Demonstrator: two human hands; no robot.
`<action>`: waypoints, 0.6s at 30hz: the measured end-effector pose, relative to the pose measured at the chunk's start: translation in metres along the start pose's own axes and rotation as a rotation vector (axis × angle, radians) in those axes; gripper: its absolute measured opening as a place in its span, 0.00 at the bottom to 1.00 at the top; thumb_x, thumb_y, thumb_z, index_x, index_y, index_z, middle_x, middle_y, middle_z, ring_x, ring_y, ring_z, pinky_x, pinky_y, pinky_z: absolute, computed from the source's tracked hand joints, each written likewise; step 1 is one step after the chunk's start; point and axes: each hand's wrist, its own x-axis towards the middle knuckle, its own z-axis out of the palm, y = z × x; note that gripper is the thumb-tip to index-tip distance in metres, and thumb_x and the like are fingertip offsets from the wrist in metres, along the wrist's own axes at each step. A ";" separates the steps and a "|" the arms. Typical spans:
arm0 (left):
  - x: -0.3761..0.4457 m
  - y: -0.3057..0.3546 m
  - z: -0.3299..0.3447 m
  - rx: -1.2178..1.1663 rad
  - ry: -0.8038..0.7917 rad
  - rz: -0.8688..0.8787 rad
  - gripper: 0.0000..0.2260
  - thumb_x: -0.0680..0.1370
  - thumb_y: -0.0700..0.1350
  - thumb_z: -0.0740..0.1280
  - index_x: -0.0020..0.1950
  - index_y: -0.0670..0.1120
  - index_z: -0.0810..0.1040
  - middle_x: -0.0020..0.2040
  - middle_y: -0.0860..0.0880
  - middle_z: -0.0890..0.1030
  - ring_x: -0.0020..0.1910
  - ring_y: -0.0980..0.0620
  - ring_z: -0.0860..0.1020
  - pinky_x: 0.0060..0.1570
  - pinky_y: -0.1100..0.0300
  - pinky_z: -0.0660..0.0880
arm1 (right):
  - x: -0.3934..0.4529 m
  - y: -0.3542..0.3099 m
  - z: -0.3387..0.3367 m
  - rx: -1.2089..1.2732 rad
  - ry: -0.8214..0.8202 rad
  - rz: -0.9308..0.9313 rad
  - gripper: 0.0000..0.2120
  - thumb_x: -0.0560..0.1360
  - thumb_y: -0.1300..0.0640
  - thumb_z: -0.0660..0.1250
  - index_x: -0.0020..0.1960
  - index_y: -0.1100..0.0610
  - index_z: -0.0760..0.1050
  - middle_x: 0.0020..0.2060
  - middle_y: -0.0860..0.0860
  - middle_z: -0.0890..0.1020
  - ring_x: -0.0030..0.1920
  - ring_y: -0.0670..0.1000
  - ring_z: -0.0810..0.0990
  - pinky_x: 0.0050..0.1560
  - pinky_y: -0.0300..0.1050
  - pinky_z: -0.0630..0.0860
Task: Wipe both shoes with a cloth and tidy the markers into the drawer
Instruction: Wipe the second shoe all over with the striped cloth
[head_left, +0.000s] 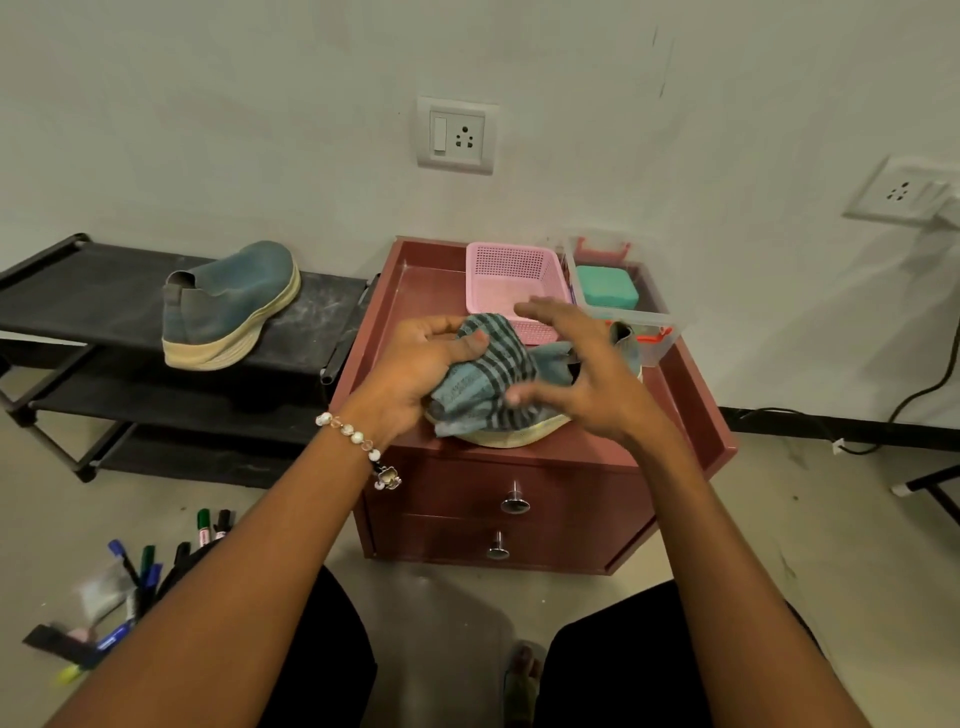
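Note:
My left hand (415, 371) grips a striped blue-grey cloth (485, 379) bunched over a blue shoe (519, 434) that lies on top of the maroon drawer unit (691, 415). That shoe is mostly hidden; only its pale sole and heel show. My right hand (582, 374) hovers over the cloth and shoe with spread fingers, holding nothing. The other blue shoe (228, 306) stands on the top shelf of the black rack (322, 306) at the left. Several markers (140, 571) lie scattered on the floor at the lower left. Both drawers (519, 499) are closed.
A pink basket (511, 280) and a clear box with a teal case (608, 291) sit at the back of the drawer unit's top. Wall sockets are above. A black cable (930, 395) runs along the floor at the right. My knees are below.

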 end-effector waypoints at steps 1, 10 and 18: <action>-0.001 0.001 0.001 -0.051 -0.021 -0.019 0.10 0.74 0.36 0.69 0.54 0.36 0.78 0.46 0.39 0.83 0.42 0.46 0.83 0.42 0.55 0.82 | -0.002 -0.002 0.002 0.006 -0.103 -0.050 0.47 0.60 0.41 0.77 0.73 0.46 0.61 0.73 0.47 0.62 0.73 0.49 0.58 0.72 0.49 0.56; 0.002 0.006 -0.014 0.383 0.085 0.055 0.06 0.79 0.45 0.66 0.53 0.43 0.78 0.42 0.43 0.83 0.33 0.52 0.80 0.32 0.60 0.79 | -0.001 0.011 -0.003 0.119 0.041 0.233 0.29 0.67 0.62 0.75 0.62 0.52 0.64 0.46 0.51 0.82 0.46 0.50 0.82 0.50 0.51 0.78; 0.046 -0.035 -0.030 1.373 -0.242 0.117 0.35 0.69 0.52 0.76 0.71 0.44 0.67 0.66 0.44 0.74 0.63 0.45 0.74 0.64 0.54 0.70 | 0.021 0.026 0.017 -0.527 0.303 0.381 0.20 0.72 0.45 0.69 0.53 0.61 0.76 0.53 0.58 0.76 0.54 0.58 0.74 0.45 0.49 0.70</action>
